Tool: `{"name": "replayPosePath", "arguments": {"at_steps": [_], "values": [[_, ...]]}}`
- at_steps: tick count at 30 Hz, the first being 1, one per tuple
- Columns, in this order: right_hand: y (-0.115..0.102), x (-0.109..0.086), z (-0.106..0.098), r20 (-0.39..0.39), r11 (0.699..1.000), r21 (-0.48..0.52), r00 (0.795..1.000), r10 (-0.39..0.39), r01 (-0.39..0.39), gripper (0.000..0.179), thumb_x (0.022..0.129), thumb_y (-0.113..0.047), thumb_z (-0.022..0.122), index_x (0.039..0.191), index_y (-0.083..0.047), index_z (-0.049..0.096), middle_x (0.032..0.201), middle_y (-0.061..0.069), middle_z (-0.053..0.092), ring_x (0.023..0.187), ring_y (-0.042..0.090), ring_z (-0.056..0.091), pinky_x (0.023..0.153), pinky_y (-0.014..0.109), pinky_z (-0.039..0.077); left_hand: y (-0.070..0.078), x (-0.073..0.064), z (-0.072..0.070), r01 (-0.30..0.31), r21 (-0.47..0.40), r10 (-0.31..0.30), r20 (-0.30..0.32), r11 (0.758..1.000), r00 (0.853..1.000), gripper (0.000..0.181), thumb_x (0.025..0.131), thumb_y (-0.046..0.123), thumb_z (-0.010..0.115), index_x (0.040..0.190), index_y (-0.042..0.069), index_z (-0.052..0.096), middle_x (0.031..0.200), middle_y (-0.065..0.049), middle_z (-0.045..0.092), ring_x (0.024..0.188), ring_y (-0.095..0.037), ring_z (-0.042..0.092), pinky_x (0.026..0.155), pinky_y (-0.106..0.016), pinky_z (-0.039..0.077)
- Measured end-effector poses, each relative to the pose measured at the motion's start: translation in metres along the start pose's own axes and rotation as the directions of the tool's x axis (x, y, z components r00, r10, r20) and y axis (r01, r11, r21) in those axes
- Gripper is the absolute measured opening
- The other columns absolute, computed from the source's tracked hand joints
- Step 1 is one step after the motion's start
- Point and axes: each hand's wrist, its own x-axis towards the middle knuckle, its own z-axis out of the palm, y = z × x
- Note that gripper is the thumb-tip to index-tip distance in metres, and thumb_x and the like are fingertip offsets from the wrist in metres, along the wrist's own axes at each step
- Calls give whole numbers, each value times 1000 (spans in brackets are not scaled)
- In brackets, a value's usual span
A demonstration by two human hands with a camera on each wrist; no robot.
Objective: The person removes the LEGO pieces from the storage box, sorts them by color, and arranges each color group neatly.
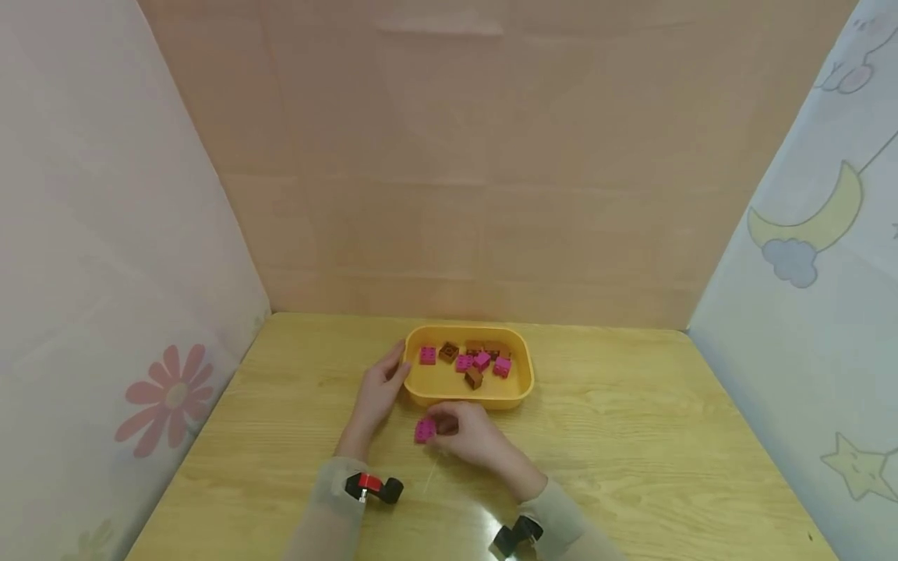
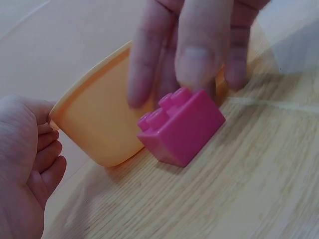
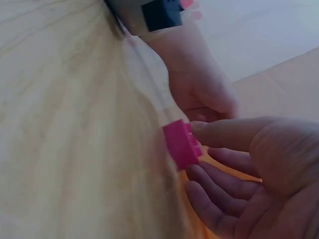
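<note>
My left hand [image 1: 377, 389] holds the left end of a yellow plastic tub [image 1: 456, 398]. In the left wrist view its fingers curl by the rim. A pink toy building brick [image 2: 187, 132] with studs rests on the table in front of the tub. Over this brick is my right hand [image 1: 468, 432], its thumb and fingers apart; the hand is blurred in the left wrist view. The right wrist view has the thumb tip at the brick's studded side and the fingers close to its other edge. No firm grip shows.
Inside the tub lie several pink bricks [image 1: 428, 355] and several brown bricks [image 1: 473, 379]. The wooden table [image 1: 631, 436] meets a beige back wall [image 1: 449, 234], with printed white sheets [image 1: 828, 327] at both sides.
</note>
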Motion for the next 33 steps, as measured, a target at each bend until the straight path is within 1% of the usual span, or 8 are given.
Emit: {"name": "replayPosePath", "arguments": {"at_steps": [3,6,10,14,17,20,23,33], "values": [[-4,-3,-13,44,998,17,998,-54,53,41,94,-17,84,132,-6,74,120,4,78,100,12,73,89,27,61,-2,0,0,-9,-6,9,-4,1000,1000,51,111,19,62,158,4,49,166,-10,44,156,-30,37,129,-47,29],[-11,-4,-33,58,993,45,992,-108,105,39,97,-15,81,133,-3,73,126,12,76,101,15,74,89,27,62,-2,1,0,-11,0,11,-8,1000,1000,51,111,19,62,158,5,50,166,-8,45,155,-29,38,129,-46,30],[-11,3,-58,-47,990,75,992,-119,122,34,99,-16,79,131,-5,75,124,17,76,99,18,75,88,31,64,-1,3,-1,-18,0,18,-14,1000,1000,50,111,18,62,158,6,50,166,-8,46,155,-28,38,129,-45,31],[1,14,-74,-148,996,74,988,-47,59,31,99,-13,78,129,-7,76,123,17,76,101,21,74,86,32,64,-1,2,-2,-15,1,15,-25,1000,1000,50,111,17,62,158,5,50,166,-10,45,156,-30,38,129,-47,29],[9,17,-81,-180,999,36,983,26,-19,33,97,-10,79,130,-5,75,121,15,77,102,23,74,85,34,65,-2,1,-1,1,13,-1,-14,1000,1000,51,111,17,61,158,5,49,167,-9,43,156,-31,36,129,-49,28],[15,18,-85,-205,998,4,977,68,-68,35,95,-6,80,129,-2,75,118,14,77,101,25,74,85,39,65,-3,0,2,6,19,-6,0,1000,1000,51,112,18,60,159,5,48,168,-8,43,157,-30,35,130,-49,27],[17,20,-88,-215,996,-4,973,81,-84,35,94,-4,81,129,-2,75,118,13,77,101,27,74,84,40,66,-2,1,3,3,16,-3,-8,1000,1000,50,112,18,60,159,4,49,167,-6,44,157,-29,36,130,-48,28],[20,27,-92,-217,994,-23,971,101,-109,33,94,-3,80,127,-2,76,117,13,77,96,25,72,76,33,65,0,3,3,14,17,-14,-11,1000,1000,50,112,18,58,159,4,47,168,-8,42,157,-29,35,129,-48,28]]}}
